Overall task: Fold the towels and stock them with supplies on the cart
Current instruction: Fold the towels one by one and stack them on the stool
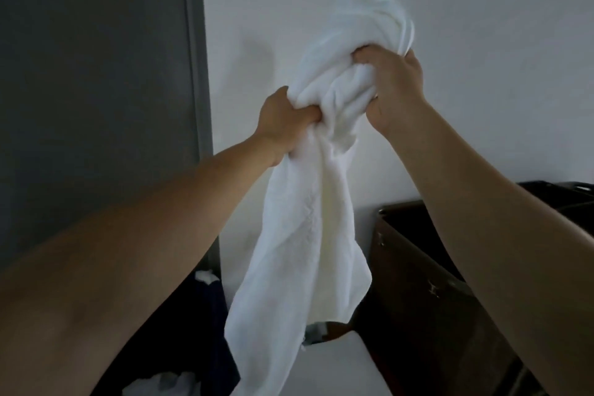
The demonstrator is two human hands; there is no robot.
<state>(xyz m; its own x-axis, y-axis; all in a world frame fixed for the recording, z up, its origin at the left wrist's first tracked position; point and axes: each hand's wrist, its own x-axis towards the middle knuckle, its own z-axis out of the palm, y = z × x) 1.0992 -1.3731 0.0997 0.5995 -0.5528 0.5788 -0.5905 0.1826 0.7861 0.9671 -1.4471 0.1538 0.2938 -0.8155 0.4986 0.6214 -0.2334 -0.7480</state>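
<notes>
While both hands grip it, towel (308,235) hangs beside cart (427,267).

A white wall (466,42) is seen dimly lit, with a grey door (96,58) at nine o'clock and a dark brown container (418,267) at four o'clock.

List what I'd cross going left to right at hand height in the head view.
Dark grey door → left hand, fingers curled into the cloth → white towel, bunched between both hands with the rest hanging down → right hand, also gripping it.
</notes>
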